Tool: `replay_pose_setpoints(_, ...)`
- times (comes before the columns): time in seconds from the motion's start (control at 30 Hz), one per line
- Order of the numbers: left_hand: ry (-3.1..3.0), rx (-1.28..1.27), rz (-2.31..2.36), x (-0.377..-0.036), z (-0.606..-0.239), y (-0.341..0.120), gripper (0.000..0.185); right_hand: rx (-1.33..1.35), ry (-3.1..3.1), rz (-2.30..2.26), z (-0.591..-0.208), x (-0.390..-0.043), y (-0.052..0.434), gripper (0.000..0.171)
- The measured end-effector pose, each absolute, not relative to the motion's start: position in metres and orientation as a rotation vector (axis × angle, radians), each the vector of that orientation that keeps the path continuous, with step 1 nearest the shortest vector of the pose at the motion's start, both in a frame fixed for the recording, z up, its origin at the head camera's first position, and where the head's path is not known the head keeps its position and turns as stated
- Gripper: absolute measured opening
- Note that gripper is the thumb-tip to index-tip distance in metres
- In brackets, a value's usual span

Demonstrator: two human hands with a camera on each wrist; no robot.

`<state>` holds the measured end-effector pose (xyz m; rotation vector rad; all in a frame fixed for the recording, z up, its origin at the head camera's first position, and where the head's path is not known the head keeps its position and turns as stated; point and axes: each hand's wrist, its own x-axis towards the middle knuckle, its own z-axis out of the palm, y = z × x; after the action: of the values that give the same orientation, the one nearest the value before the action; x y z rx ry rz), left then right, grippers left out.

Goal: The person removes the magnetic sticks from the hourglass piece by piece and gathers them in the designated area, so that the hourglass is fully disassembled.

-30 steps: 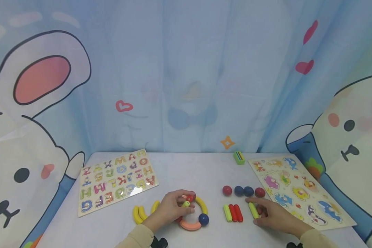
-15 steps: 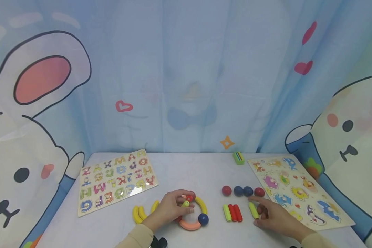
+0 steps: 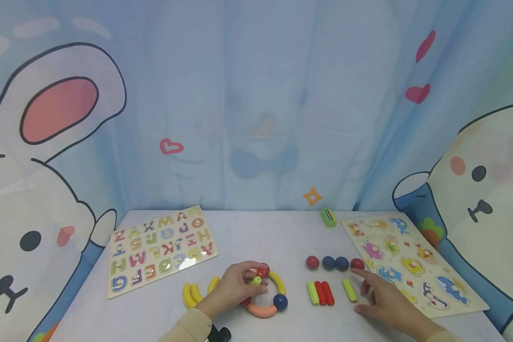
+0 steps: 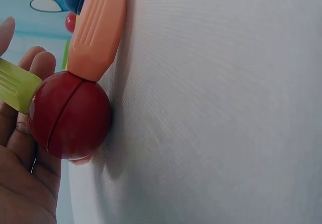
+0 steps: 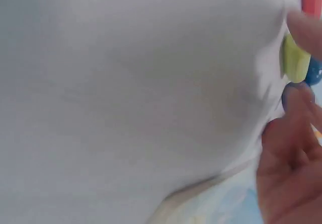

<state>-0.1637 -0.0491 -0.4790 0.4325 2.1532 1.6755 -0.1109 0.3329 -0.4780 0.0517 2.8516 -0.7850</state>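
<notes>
Thumb and fingers of the left hand (image 3: 237, 287) are closed in a pinch on a slim, grooved lime-green stick (image 4: 17, 85), whose end appears to meet a glossy dark-red ball (image 4: 70, 116). From where I stand, a light, steady hold suits best: a twist could roll that ball out of line with the ribbed salmon-pink arc (image 3: 262, 310) beside it. The arc, a navy-blue ball (image 3: 280, 302) and a curved yellow bar (image 3: 278, 283) bend round at the left hand's three o'clock.

The right hand (image 3: 380, 297) holds nothing, thumb and forefinger well parted. A second lime-green stick (image 3: 349, 290) lies apart, toward its ten o'clock; at eleven sits a smooth red ball (image 3: 357, 263), perhaps touching the forefinger, I can't tell. Best to give anything so round some room.

All look hard and shiny, maybe lacquered wood or plastic, against the soft-woven white cloth (image 4: 201, 108).
</notes>
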Motion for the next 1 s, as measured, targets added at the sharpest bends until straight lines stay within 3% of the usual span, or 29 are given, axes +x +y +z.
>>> replay_pose_setpoints(0.27,2.168,0.435,1.688,-0.165,-0.482,-0.053,0.045,-0.187,2.859,-0.912,-0.450,-0.101,0.273,0.074)
replay_pose_setpoints(0.57,2.154,0.448,1.675,-0.164,-0.482,-0.051,0.045,-0.286,2.748,-0.869,-0.470,-0.110,0.189,0.070)
replay_pose_setpoints(1.0,2.203,0.444,1.658,-0.165,-0.483,-0.051,0.050,-0.156,2.809,-0.849,-0.477,-0.127,0.170,0.046)
